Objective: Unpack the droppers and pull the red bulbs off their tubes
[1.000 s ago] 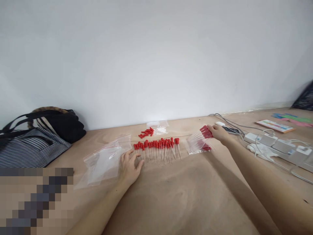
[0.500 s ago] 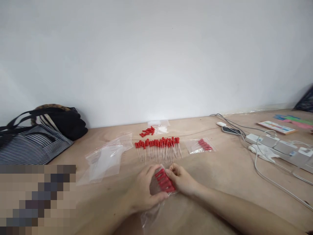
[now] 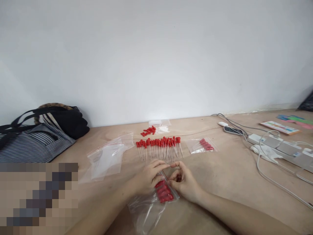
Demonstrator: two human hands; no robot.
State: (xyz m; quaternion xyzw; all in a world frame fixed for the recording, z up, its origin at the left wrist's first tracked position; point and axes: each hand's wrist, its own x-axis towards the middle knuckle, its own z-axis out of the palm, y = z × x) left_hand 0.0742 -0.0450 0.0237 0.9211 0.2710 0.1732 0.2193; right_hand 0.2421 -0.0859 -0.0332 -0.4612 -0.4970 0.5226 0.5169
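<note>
a striped bag (image 3: 46, 143) is noted at the far left, with a black bundle (image 3: 75, 122) beside it. at the right, a white power strip (image 3: 253, 139) is found fitted with chargers (image 3: 288, 149); near it, a dark-faced device (image 3: 233, 130) is seen. beyond, a multicoloured panel (image 3: 280, 127) (its print too small to be read) is observed near blue, green and pink pieces (image 3: 302, 124).

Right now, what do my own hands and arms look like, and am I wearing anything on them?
Your left hand and right hand look bare, with no gloves or rings visible. Both forearms show no sleeve, watch or bracelet. A tiny spot marks the left forearm.
</note>
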